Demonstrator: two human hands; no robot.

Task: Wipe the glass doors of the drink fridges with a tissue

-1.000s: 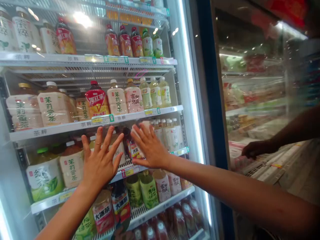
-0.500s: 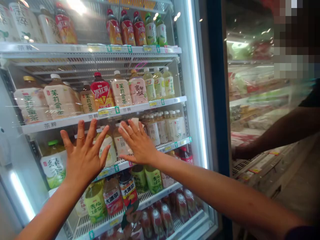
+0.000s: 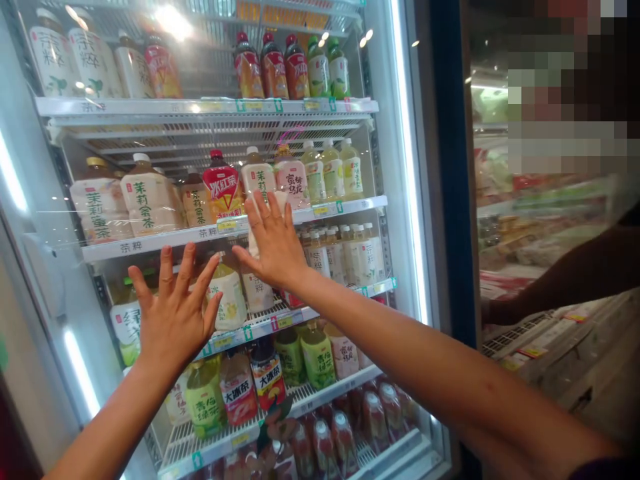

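Observation:
My left hand (image 3: 173, 317) lies flat on the glass door (image 3: 65, 267) of a drinks cooler, fingers spread, holding nothing. It covers a green-capped tea bottle (image 3: 125, 323) on the third shelf. My right hand (image 3: 273, 243) presses higher up on the same glass, over the second shelf's edge (image 3: 150, 243). A white cloth (image 3: 281, 201) peeks out from under its fingers and palm. Behind the glass stand rows of tea bottles, among them a red-labelled bottle (image 3: 223, 190).
The cooler's dark blue frame (image 3: 450, 200) runs down just right of the door. Beyond it another person's arm (image 3: 565, 273) reaches into an open chiller (image 3: 530, 333). A lit strip (image 3: 80, 370) marks the door's left edge.
My right hand has slid up the glass with the cloth, from the third shelf to the second shelf's edge. My left hand stayed flat and shifted a little left.

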